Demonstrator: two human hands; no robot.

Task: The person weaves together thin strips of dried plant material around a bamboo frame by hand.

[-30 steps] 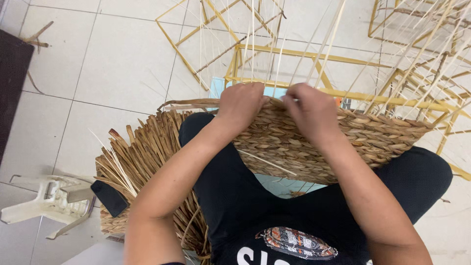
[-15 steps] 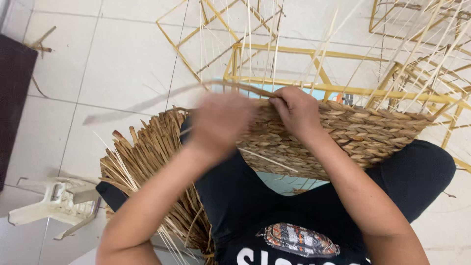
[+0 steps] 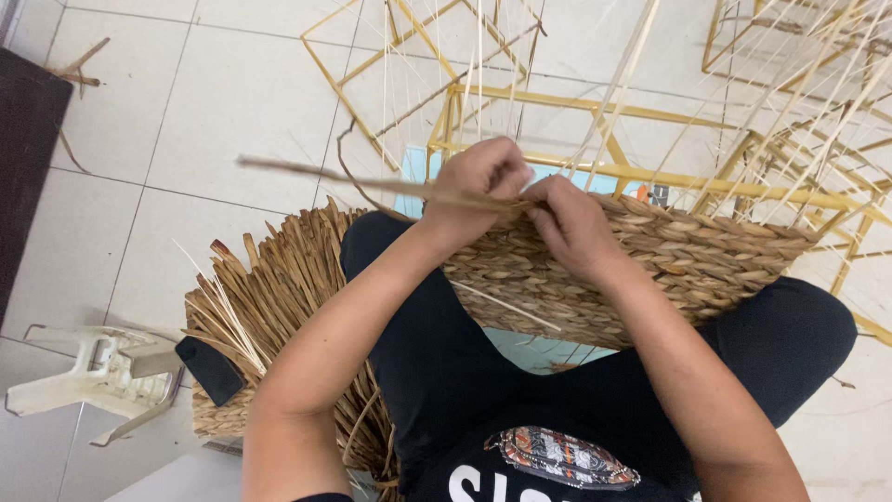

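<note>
Two hands weaving at the top edge of one woven basket panel.

Left to right: one white plastic stool point(image 3: 88, 376) is lying tipped far left; one black phone point(image 3: 211, 369) is resting on the loose fibre pile point(image 3: 279, 279); left hand point(image 3: 478, 181) is closing on one fibre strand point(image 3: 334, 175); right hand point(image 3: 571, 223) is pinching the woven basket panel point(image 3: 688, 260) lying across the lap, before the yellow metal frame point(image 3: 650, 177).

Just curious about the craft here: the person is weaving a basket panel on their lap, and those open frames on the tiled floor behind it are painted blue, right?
Not quite. The head view shows the open frames painted yellow, not blue. The rest holds: both hands, left hand and right hand, work at the top edge of the woven panel lying across the lap, over a tiled floor.
</note>
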